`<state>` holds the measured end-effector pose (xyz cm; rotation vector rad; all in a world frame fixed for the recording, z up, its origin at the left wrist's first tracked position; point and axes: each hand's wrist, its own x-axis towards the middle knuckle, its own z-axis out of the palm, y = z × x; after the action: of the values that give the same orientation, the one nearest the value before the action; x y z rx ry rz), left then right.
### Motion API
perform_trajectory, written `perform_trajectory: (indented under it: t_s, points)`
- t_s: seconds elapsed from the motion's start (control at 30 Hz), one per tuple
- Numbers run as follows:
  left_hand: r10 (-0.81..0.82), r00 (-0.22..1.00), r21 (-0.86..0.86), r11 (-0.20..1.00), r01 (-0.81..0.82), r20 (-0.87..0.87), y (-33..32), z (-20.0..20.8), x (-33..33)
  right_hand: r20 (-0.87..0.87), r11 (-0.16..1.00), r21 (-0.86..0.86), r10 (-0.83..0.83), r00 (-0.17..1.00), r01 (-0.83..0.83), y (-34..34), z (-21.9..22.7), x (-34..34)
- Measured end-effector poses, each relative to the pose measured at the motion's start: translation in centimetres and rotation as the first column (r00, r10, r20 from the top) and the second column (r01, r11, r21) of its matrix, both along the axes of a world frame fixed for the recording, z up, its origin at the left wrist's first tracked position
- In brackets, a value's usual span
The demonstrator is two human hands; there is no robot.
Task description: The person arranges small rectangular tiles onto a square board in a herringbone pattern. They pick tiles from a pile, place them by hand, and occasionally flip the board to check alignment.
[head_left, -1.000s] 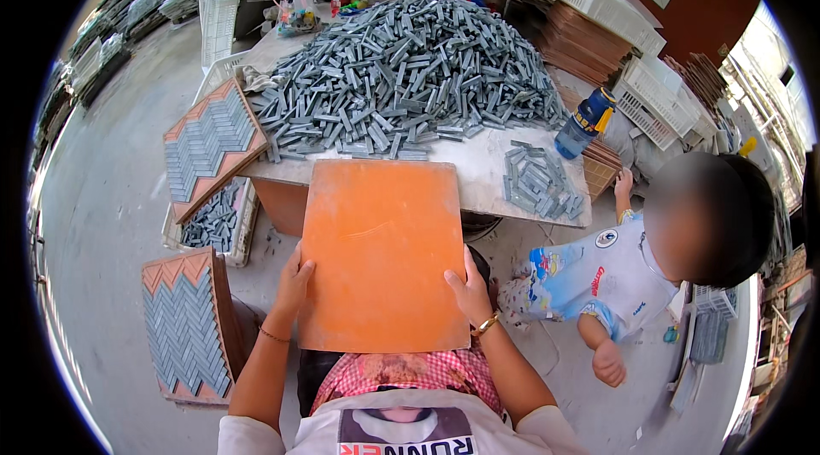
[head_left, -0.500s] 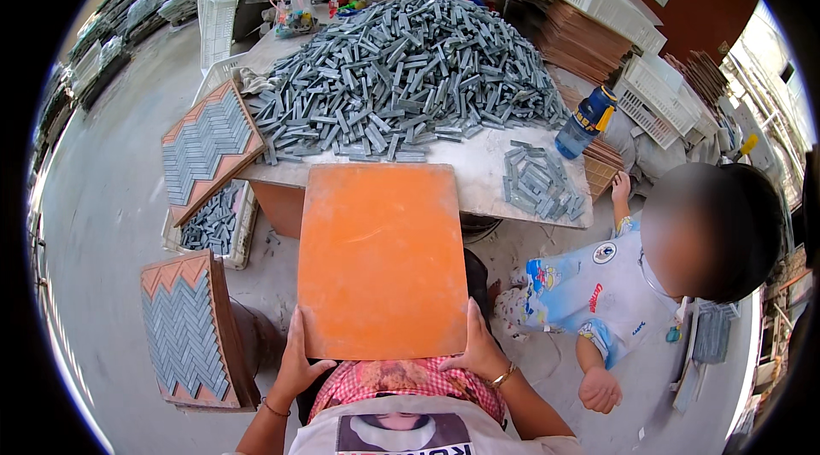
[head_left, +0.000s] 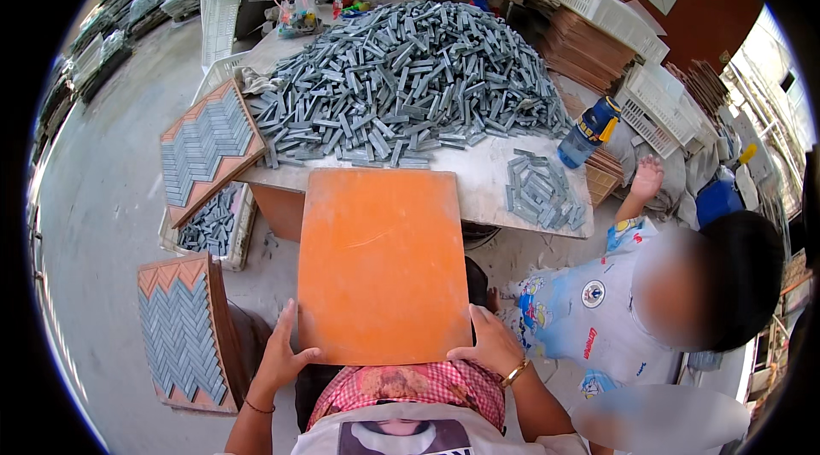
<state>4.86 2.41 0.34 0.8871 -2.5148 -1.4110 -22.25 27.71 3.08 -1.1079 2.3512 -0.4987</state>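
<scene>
An orange rectangular board (head_left: 383, 271) lies over my lap, its far end at the near edge of the work table. My left hand (head_left: 284, 354) is at the board's near left corner, fingers stretched along the side and thumb pointing in at the near edge. At the near right corner my right hand (head_left: 494, 344) mirrors this, fingers spread and thumb by the edge. Neither hand is wrapped round the board. Beyond it a large heap of small grey stone strips (head_left: 410, 84) covers much of the table (head_left: 487, 166).
To my right stands another person (head_left: 589, 284), one hand raised by the table. A blue bottle (head_left: 589, 132) and a small pile of strips (head_left: 542, 190) sit at the table's right. Left are herringbone-patterned strip panels (head_left: 184, 327) and a white crate (head_left: 242, 246) of strips.
The board's far end has shifted slightly toward me. Both my hands have eased outward from its sides. The other person has raised a hand and leaned nearer the lower right.
</scene>
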Motion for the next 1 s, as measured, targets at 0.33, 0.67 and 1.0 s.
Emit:
perform_trajectory:
  t_s: [0.33,0.67,1.0]
  points:
    - [-0.046,0.998,-0.601,0.797,0.066,0.049,-14.6,-1.0,-20.6,-0.523,0.969,-0.216,-0.014,0.852,-0.117,-20.3,-3.8,-13.8]
    - [-0.123,0.980,-0.625,0.781,-0.003,-0.159,-14.7,-2.9,-22.0,-0.489,0.934,-0.351,-0.119,0.864,-0.070,-19.7,-6.4,-13.6]
    - [-0.111,0.973,-0.647,0.761,-0.047,-0.201,-13.6,-2.5,-21.4,-0.498,0.966,-0.250,-0.065,0.865,-0.071,-19.0,-5.6,-13.3]
